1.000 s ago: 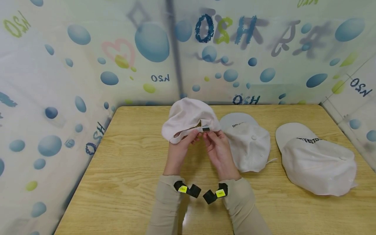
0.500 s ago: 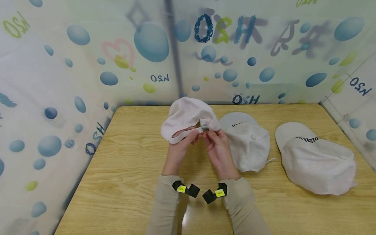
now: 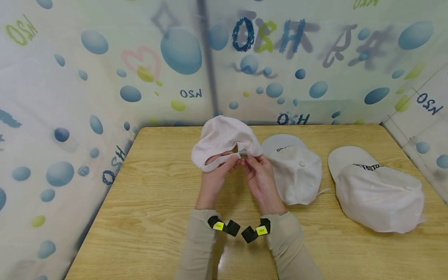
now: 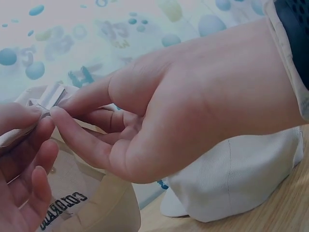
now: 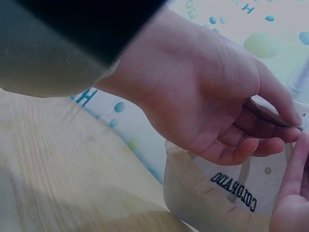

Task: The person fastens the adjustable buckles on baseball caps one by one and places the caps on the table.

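Note:
A white baseball cap (image 3: 225, 136) is held up over the far part of the table, its back opening towards me. My left hand (image 3: 213, 181) pinches the cap's back strap (image 3: 213, 164) between thumb and fingers. At the strap's right end is a small metal buckle (image 3: 243, 153), which shines in the left wrist view. My right hand (image 3: 261, 179) pinches the strap end at this buckle, thumb against fingers. Inside the cap, reversed dark COLORADO lettering (image 5: 235, 191) shows in the right wrist view. The strap's tip is hidden by the fingers.
Two more white caps lie on the wooden table (image 3: 140, 217): one cap (image 3: 297, 175) right beside my right hand, another cap (image 3: 381, 198) further right. A patterned wall sheet (image 3: 297, 105) stands behind the table's far edge.
The buckle has tilted, turning from dark to bright grey, while my right fingers work at it. Both hands and the cap stay almost in the same place.

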Available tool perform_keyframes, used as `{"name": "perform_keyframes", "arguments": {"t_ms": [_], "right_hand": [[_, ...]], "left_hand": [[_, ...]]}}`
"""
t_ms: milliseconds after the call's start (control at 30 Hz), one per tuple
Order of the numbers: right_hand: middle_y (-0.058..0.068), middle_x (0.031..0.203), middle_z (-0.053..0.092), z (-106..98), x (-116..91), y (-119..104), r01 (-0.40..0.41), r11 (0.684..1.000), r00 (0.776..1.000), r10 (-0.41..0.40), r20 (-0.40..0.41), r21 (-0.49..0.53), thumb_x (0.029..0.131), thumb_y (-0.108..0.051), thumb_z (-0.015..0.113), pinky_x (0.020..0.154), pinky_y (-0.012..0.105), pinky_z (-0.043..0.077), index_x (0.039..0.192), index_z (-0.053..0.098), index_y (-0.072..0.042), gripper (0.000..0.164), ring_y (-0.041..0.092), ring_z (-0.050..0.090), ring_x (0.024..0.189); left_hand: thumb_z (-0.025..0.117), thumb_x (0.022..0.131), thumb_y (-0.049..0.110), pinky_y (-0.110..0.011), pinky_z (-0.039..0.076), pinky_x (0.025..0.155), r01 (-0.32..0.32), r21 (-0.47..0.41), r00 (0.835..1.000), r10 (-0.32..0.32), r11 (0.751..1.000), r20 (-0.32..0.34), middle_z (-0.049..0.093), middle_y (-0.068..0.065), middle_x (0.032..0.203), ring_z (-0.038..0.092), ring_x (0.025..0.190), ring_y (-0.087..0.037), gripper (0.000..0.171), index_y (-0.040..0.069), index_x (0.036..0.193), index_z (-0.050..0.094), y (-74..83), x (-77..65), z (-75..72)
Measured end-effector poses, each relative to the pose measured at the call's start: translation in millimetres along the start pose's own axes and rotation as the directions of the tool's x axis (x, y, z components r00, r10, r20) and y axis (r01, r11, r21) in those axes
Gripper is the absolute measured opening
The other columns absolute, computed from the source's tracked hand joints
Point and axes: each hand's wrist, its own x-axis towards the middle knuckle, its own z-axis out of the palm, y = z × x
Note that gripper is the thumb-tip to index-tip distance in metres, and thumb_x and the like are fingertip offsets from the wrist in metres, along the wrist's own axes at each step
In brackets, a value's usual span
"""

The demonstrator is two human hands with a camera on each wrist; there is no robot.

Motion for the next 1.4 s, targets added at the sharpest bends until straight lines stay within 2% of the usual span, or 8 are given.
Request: {"name": "perform_keyframes", "arguments": {"t_ms": [200, 467, 667, 700, 900, 967, 1300, 1400], "right_hand": [[0.008, 0.087, 0.054, 0.3, -1.0, 0.0, 0.002, 1.0, 1.0, -0.002, -0.001, -0.03, 0.087, 0.009, 0.047, 0.069, 0.019, 0.049, 0.096, 0.05, -0.001, 0.014, 0.013, 0.059, 0.072], [0.009, 0.093, 0.055, -2.9, -2.3, -1.6, 0.004, 0.996, 0.999, 0.001, 0.05, -0.092, 0.088, 0.003, 0.051, 0.073, 0.02, 0.049, 0.101, 0.052, 0.0, 0.014, 0.014, 0.059, 0.077], [0.009, 0.085, 0.059, -3.5, -1.8, -3.2, -0.031, 0.999, 0.998, 0.03, 0.062, 0.007, 0.089, 0.002, 0.05, 0.07, 0.019, 0.049, 0.088, 0.058, 0.0, 0.008, 0.013, 0.06, 0.074], [0.009, 0.084, 0.059, -3.6, -1.7, -3.3, -0.036, 0.999, 0.997, 0.035, 0.064, 0.02, 0.089, 0.002, 0.049, 0.069, 0.019, 0.049, 0.086, 0.058, 0.0, 0.01, 0.013, 0.06, 0.073], [0.008, 0.082, 0.06, -3.9, -0.7, -3.4, -0.069, 0.996, 0.994, 0.064, 0.088, 0.052, 0.09, 0.003, 0.046, 0.068, 0.018, 0.049, 0.084, 0.059, -0.001, 0.014, 0.013, 0.06, 0.072], [0.008, 0.083, 0.06, -3.9, -0.5, -3.2, -0.073, 0.996, 0.993, 0.068, 0.093, 0.052, 0.09, 0.003, 0.047, 0.069, 0.018, 0.049, 0.084, 0.059, -0.001, 0.014, 0.013, 0.06, 0.073], [0.006, 0.087, 0.059, -3.2, -0.1, -2.0, -0.058, 0.998, 0.993, 0.056, 0.105, 0.02, 0.088, 0.003, 0.051, 0.072, 0.019, 0.049, 0.089, 0.059, -0.003, 0.01, 0.013, 0.059, 0.076], [0.006, 0.087, 0.059, -3.0, 0.1, -1.8, -0.056, 0.998, 0.994, 0.055, 0.099, 0.009, 0.087, 0.003, 0.052, 0.071, 0.019, 0.049, 0.089, 0.059, -0.003, 0.009, 0.013, 0.059, 0.076]], "left_hand": [[0.064, 0.083, 0.018, -0.03, 0.046, 0.064, -0.019, 0.026, 1.0, 0.019, 1.0, -0.004, 0.062, -0.019, 0.08, 0.057, 0.069, -0.019, 0.019, 0.0, 0.088, 0.065, -14.6, 5.0, -3.1], [0.064, 0.084, 0.018, -0.028, 0.046, 0.062, -0.011, 0.03, 1.0, 0.011, 0.999, 0.016, 0.06, -0.016, 0.079, 0.057, 0.07, -0.018, 0.02, -0.001, 0.088, 0.061, -20.6, 7.1, -4.2], [0.066, 0.082, 0.025, -0.03, 0.045, 0.063, -0.009, -0.002, 0.999, 0.009, 1.0, 0.042, 0.06, -0.015, 0.081, 0.056, 0.075, -0.032, 0.026, 0.002, 0.091, 0.06, -24.2, 7.1, -6.7], [0.066, 0.082, 0.025, -0.029, 0.045, 0.063, -0.022, -0.023, 0.998, 0.023, 0.999, 0.05, 0.06, -0.013, 0.081, 0.057, 0.075, -0.031, 0.025, 0.002, 0.092, 0.06, -36.4, 10.4, -10.3], [0.068, 0.08, 0.023, -0.036, 0.044, 0.063, 0.001, -0.068, 0.999, 0.001, 0.998, 0.036, 0.06, -0.016, 0.08, 0.055, 0.077, -0.039, 0.025, 0.002, 0.092, 0.06, -36.3, 10.7, -15.7], [0.068, 0.08, 0.023, -0.038, 0.044, 0.064, 0.025, -0.063, 0.999, -0.024, 0.998, 0.023, 0.06, -0.017, 0.079, 0.052, 0.079, -0.043, 0.025, 0.002, 0.091, 0.06, -22.8, 7.6, -13.8], [0.066, 0.081, 0.014, -0.029, 0.045, 0.062, 0.053, -0.077, 0.999, -0.053, 0.996, 0.006, 0.062, -0.01, 0.075, 0.058, 0.069, -0.019, 0.012, 0.004, 0.087, 0.06, -17.0, 7.4, -13.5], [0.065, 0.082, 0.012, -0.031, 0.045, 0.063, 0.047, -0.067, 0.999, -0.046, 0.997, 0.01, 0.061, -0.014, 0.074, 0.057, 0.068, -0.018, 0.011, 0.004, 0.085, 0.06, -9.8, 5.2, -11.9]]}}
